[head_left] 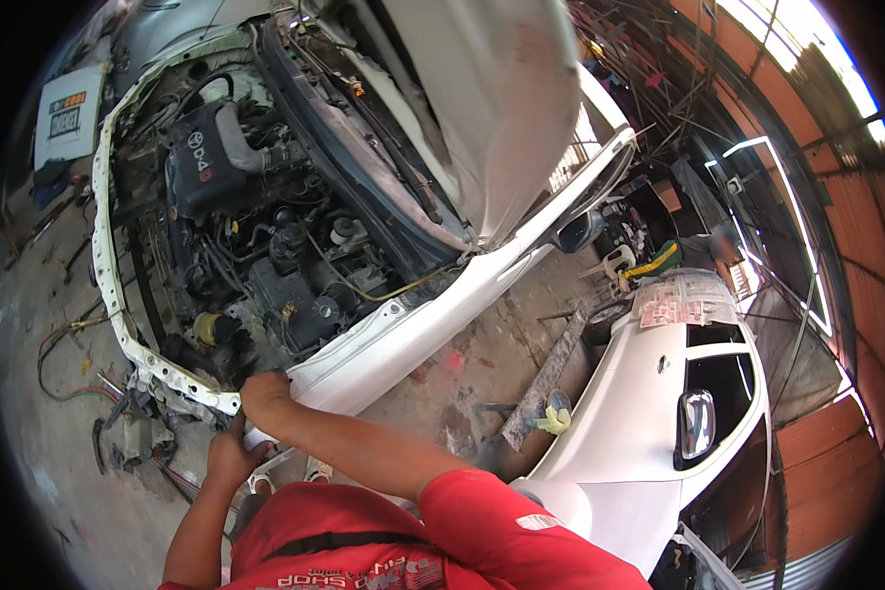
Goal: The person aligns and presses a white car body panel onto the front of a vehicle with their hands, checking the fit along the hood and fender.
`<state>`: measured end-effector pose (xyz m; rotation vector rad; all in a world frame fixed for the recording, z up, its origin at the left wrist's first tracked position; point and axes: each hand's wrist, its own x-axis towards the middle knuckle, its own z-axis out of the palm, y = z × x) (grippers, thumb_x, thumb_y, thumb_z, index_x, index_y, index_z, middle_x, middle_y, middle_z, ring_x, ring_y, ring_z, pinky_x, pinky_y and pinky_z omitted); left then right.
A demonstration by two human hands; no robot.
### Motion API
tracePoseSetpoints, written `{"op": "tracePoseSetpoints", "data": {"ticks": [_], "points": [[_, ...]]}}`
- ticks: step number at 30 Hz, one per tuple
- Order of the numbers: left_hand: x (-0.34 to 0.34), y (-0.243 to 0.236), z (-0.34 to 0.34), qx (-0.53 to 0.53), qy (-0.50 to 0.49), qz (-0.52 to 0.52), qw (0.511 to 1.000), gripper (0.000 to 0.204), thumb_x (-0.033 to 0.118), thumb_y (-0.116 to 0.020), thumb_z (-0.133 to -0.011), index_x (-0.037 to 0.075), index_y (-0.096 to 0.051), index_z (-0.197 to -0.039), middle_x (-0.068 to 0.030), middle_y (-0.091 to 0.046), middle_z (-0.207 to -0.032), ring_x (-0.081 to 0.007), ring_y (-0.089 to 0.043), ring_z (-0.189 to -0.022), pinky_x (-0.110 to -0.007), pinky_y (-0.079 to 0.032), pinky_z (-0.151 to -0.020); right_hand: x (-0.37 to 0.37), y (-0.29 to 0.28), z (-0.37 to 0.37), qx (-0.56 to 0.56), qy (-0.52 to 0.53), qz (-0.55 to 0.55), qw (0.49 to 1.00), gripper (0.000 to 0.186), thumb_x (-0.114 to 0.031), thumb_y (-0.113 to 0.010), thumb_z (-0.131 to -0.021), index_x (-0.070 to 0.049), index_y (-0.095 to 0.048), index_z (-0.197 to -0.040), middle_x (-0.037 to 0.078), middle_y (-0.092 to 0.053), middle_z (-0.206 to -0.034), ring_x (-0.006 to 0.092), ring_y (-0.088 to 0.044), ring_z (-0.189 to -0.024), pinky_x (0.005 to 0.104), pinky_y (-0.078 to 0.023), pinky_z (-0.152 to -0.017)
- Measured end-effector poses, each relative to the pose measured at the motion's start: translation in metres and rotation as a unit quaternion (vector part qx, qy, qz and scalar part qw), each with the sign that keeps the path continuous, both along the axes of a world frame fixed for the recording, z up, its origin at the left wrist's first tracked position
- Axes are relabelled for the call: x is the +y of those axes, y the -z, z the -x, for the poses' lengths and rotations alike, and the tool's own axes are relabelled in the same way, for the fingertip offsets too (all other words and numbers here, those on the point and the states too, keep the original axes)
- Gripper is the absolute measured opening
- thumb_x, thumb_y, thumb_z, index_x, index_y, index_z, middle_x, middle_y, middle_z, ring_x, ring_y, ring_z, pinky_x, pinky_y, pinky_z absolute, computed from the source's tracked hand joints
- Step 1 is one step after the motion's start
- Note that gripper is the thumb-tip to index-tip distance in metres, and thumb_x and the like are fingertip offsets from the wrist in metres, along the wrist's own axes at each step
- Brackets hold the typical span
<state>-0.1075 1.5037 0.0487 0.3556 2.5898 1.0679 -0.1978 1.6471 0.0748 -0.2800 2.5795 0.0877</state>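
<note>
As right hand [266, 397] and left hand [230, 458] cluster at the white fender's [393, 356] front corner, grip unclear, slipping could scratch it.

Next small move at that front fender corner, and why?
Probably a light nudge on the white fender with the right hand, the left hand steadying alongside, to test the fit. Both hands are at its front end, beside the white front frame, and they hide where the two parts meet, so whether it is fastened can't be seen.
</note>
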Motion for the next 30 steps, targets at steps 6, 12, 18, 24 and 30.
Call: {"op": "tracePoseSetpoints", "data": {"ticks": [6,12,18,24,30], "points": [[0.004,-0.014,0.001,-0.023,0.000,0.003,1.000,0.095,0.035,-0.092,-0.074,0.000,-0.048,-0.151,-0.0281,-0.075,-0.098,-0.0467,-0.074,-0.089,-0.052,-0.058,-0.076,0.007,-0.002,-0.006,0.006,-0.023,-0.002,1.000,0.025,-0.022,-0.066,-0.090,-0.011,-0.084,-0.103,0.009,-0.081,-0.107,0.0275,-0.078,-0.099,0.0447,-0.059,-0.074],[0.003,-0.015,0.001,-0.014,-0.001,0.002,1.000,0.088,0.034,-0.092,-0.074,0.000,-0.052,-0.145,-0.0281,-0.075,-0.098,-0.0468,-0.074,-0.090,-0.052,-0.058,-0.077,0.002,-0.007,-0.001,-0.001,0.011,0.013,1.000,0.024,-0.021,-0.065,-0.091,-0.012,-0.084,-0.103,0.008,-0.081,-0.106,0.0278,-0.078,-0.098,0.0419,-0.061,-0.076],[0.000,-0.007,-0.001,0.000,-0.003,-0.010,1.000,0.093,0.034,-0.092,-0.075,0.001,-0.048,-0.150,-0.0276,-0.075,-0.099,-0.0469,-0.074,-0.090,-0.052,-0.058,-0.077,-0.002,-0.020,-0.002,-0.043,-0.010,-0.036,0.998,0.024,-0.022,-0.067,-0.091,-0.014,-0.084,-0.104,0.007,-0.081,-0.106,0.0258,-0.077,-0.097,0.0442,-0.058,-0.071],[0.005,-0.002,-0.001,0.003,0.011,-0.014,1.000,0.101,0.036,-0.091,-0.075,0.003,-0.042,-0.157,-0.0287,-0.075,-0.100,-0.0473,-0.073,-0.092,-0.052,-0.059,-0.081,0.004,0.004,-0.002,-0.029,-0.023,-0.066,0.997,0.024,-0.023,-0.067,-0.091,-0.013,-0.084,-0.106,0.007,-0.081,-0.105,0.0267,-0.077,-0.094,0.0463,-0.055,-0.066],[-0.005,0.002,0.000,-0.002,0.004,0.000,1.000,0.101,0.037,-0.090,-0.076,0.004,-0.041,-0.158,-0.0274,-0.075,-0.097,-0.0460,-0.074,-0.090,-0.053,-0.058,-0.080,-0.008,-0.017,0.000,-0.041,-0.012,-0.051,0.998,0.025,-0.025,-0.068,-0.091,-0.013,-0.083,-0.107,0.008,-0.081,-0.106,0.0254,-0.077,-0.097,0.0436,-0.056,-0.069]]}}
